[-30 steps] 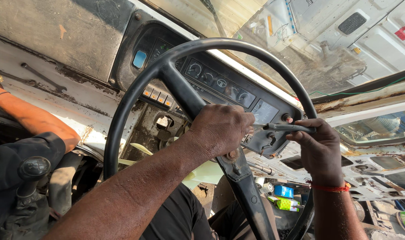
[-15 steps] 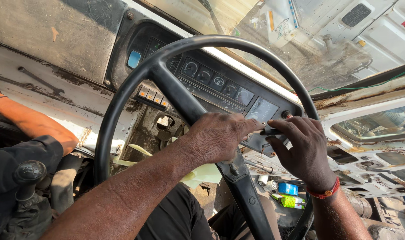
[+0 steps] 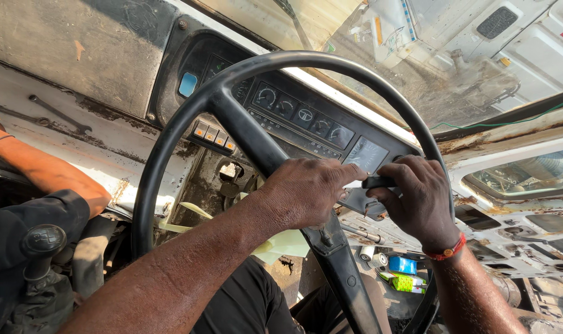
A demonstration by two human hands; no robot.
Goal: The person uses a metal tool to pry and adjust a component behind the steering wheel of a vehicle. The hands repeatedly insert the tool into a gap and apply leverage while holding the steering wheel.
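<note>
Compared with half a second back, not a lot has moved. The right hand (image 3: 420,201) has crept a touch higher and closer to the wheel hub, and its fingers now sit curled tight around the dark stalk lever (image 3: 380,182) sticking out from the steering column — before, they looked looser on it. The left hand (image 3: 309,190) stays put, fingers bent and draped over the middle of the black steering wheel (image 3: 188,130), covering the hub; it presses there but I can't tell if it's actually gripping anything underneath.

Behind the wheel is the instrument cluster (image 3: 306,120) with its round gauges, plus a row of orange switches (image 3: 213,135) on the lower left. The dashboard (image 3: 59,49) is scuffed, dusty and rusty in spots, with a wrench (image 3: 55,113) lying on it. Another person's arm (image 3: 43,170) rests at the far left, near a gear knob (image 3: 43,241). Down by the floor — a blue box (image 3: 402,265) and a green packet (image 3: 411,283). Cracked windshield above.
</note>
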